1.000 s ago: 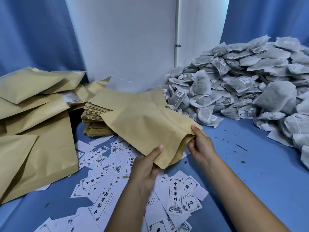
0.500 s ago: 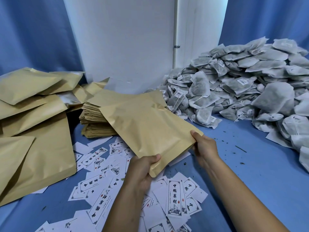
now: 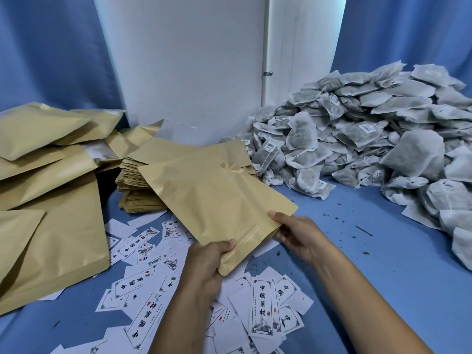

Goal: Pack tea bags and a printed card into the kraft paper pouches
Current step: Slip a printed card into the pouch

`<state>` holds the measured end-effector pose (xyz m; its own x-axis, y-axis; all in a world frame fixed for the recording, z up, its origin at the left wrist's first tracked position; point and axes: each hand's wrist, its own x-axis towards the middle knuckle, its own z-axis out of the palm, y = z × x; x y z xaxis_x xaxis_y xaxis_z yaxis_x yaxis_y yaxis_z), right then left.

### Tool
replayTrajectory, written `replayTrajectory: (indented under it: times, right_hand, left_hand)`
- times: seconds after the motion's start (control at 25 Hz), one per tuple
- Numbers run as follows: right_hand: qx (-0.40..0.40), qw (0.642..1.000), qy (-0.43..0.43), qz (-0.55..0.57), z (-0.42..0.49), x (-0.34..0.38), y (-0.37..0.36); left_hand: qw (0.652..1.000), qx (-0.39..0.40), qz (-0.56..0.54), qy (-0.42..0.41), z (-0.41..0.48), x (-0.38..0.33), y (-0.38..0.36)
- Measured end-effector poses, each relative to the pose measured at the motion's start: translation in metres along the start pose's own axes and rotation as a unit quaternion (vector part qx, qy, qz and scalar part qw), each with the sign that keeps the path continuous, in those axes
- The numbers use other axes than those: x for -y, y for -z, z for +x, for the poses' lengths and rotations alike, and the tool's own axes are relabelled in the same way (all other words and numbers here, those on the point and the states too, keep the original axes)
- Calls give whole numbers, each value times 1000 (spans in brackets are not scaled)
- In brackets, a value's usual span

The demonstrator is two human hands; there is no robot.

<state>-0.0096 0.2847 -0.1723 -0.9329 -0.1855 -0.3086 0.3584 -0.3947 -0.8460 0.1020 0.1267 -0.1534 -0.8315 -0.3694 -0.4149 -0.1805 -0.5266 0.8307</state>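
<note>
Both hands hold one flat kraft pouch (image 3: 217, 198) above the scattered cards (image 3: 264, 309). The left hand (image 3: 207, 261) pinches its near corner; the right hand (image 3: 293, 232) grips the near edge. Since a second ago the pouch has flattened and swung closer. It looks unopened, so filling from the tea bags (image 3: 370, 139) has not begun.

A pouch (image 3: 217, 198) is held above the desk (image 3: 357, 277), one near corner in each hand's fingers (image 3: 224, 245); cards (image 3: 263, 307) lie scattered beneath the fingers; a pouch stack (image 3: 138, 185) sits beyond to the left, filled pouches (image 3: 51, 190) farther left; tea bags (image 3: 370, 139) are heaped beyond to the right.
</note>
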Motion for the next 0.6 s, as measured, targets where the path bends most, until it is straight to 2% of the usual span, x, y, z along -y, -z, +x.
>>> replayTrajectory:
  times: [0.16, 0.32, 0.52, 0.6]
  right_hand:
    - [-38, 999, 27, -14, 3, -7, -1]
    - [29, 999, -21, -7, -1, -6, -5]
    - [-2, 1000, -1, 9, -6, -8, -10]
    - [27, 999, -16, 10, -9, -8, -11]
  left_hand:
    - [1000, 7, -2, -16, -2, 2, -1]
    - [1000, 0, -4, -19, 0, 4, -2]
    - [1000, 4, -7, -1, -1, 4, -3]
    - [1000, 0, -18, -5, -1, 3, -3]
